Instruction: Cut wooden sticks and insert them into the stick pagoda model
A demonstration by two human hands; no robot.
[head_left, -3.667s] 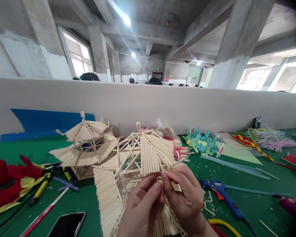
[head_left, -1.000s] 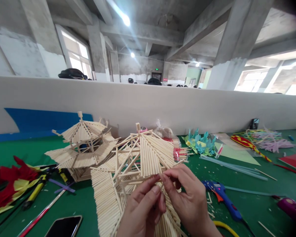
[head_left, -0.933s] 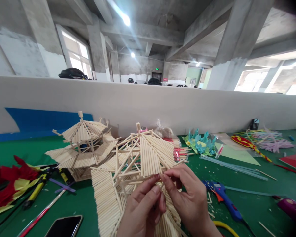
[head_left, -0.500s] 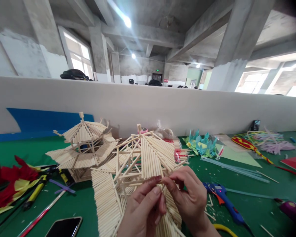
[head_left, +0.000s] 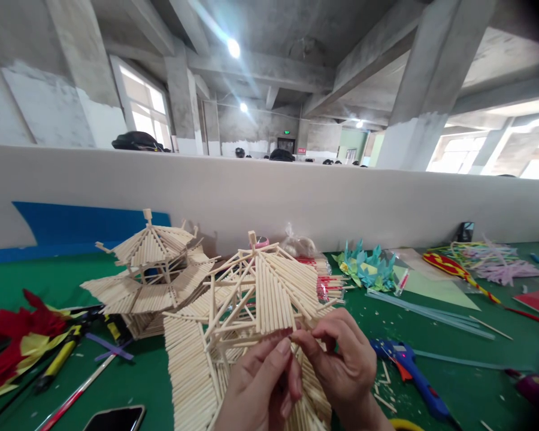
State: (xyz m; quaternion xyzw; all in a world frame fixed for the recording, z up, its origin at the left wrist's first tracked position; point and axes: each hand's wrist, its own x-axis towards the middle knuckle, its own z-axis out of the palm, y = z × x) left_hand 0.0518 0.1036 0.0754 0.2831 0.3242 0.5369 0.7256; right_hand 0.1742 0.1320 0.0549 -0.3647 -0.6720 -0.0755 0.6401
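A pagoda-like model made of thin wooden sticks (head_left: 251, 299) stands on the green table (head_left: 458, 359) right in front of me. My left hand (head_left: 260, 389) and my right hand (head_left: 341, 365) meet at the lower front edge of its upper roof. Both pinch at the ends of the roof sticks, fingertips pressed together and almost touching each other. What lies between the fingertips is too small to make out. A second stick pagoda (head_left: 148, 269) stands behind it to the left.
A blue glue gun (head_left: 408, 377) lies right of my hands. A phone (head_left: 117, 418), yellow-handled tools (head_left: 67, 353), and red and yellow paper (head_left: 9, 353) lie at left. Teal paper flowers (head_left: 366, 269), blue straws (head_left: 431, 311) and coloured strips (head_left: 489, 257) lie before a white partition (head_left: 269, 191).
The view has tilted up slightly, so everything sits a little lower in the picture. Both hands stay pinched at the same roof edge, with only small finger shifts.
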